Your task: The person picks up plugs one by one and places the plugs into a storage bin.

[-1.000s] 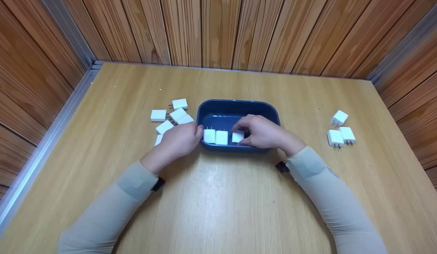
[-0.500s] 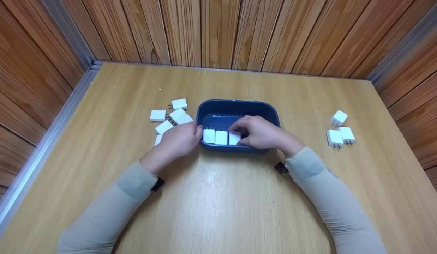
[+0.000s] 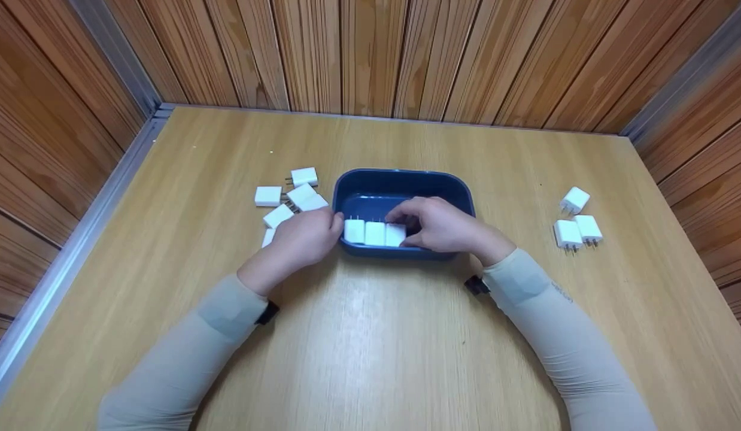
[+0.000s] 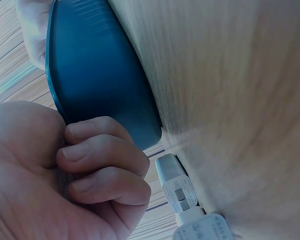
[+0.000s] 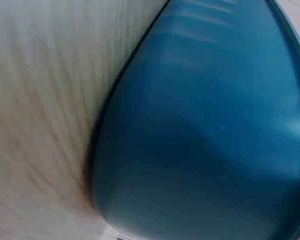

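A dark blue plastic box stands on the table, with white charger plugs side by side along its near wall, prongs toward the back. My right hand reaches in over the near right part and pinches the rightmost charger plug, which lies against the middle one. At the box's left end, my left hand grips the rim. Its fingers are curled by the box's outer wall in the left wrist view. The right wrist view shows mostly the box's outside wall; the right fingers are hidden there.
Several loose charger plugs lie left of the box, some partly hidden by my left hand. Three more chargers lie far to the right. Wood-panelled walls close off the table's back and sides.
My right hand has slid the rightmost charger plug left inside the box, closing the gap to the middle one. The left hand has stayed at the rim.
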`<state>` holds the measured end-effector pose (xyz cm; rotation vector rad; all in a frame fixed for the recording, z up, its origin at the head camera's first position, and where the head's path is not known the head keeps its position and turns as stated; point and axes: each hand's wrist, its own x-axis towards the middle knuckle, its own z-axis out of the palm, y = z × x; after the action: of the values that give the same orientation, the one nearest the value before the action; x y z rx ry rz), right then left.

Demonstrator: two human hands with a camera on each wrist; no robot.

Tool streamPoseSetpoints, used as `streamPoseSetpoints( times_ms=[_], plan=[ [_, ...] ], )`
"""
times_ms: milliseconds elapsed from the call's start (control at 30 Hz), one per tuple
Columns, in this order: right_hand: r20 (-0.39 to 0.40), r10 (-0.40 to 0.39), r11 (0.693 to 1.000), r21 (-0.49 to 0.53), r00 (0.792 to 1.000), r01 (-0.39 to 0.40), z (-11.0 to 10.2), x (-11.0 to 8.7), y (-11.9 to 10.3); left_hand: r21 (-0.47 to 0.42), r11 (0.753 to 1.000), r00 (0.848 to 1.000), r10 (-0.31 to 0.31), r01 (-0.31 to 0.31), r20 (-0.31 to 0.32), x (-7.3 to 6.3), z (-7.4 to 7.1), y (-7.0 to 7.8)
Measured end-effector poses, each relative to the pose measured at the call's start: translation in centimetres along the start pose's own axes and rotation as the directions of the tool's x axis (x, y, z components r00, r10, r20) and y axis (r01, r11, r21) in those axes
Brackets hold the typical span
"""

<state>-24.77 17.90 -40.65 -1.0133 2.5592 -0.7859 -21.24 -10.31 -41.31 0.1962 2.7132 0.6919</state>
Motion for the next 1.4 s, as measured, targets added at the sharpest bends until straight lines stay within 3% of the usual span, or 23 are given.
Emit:
streamPoseSetpoints(
  times_ms=[467,733,1133,1400],
  plan=[
    [-0.009,-0.017,1.0,0.02,1.0,0.017,-0.4,-0.4,0.1,-0.02,1.0,1.0,0.006,-0.006,0.005,-0.2,-0.1,0.1],
    [-0.085,-0.008,0.999,0.033,0.996,0.01,-1.3,-0.7,0.1,0.018,0.999,0.999,0.035,-0.035,-0.025,-0.1,0.0,0.0],
    [-0.179,0.109,0.99,0.105,0.978,-0.091,-3.6,-2.0,0.7,-0.005,1.0,0.999,0.027,-0.027,-0.024,-0.1,0.1,-0.1],
    [-0.249,0.132,0.986,0.134,0.959,-0.101,-5.0,-2.8,0.9,-0.017,1.0,1.0,0.023,-0.023,-0.014,-0.2,0.0,-0.1]
  ],
)
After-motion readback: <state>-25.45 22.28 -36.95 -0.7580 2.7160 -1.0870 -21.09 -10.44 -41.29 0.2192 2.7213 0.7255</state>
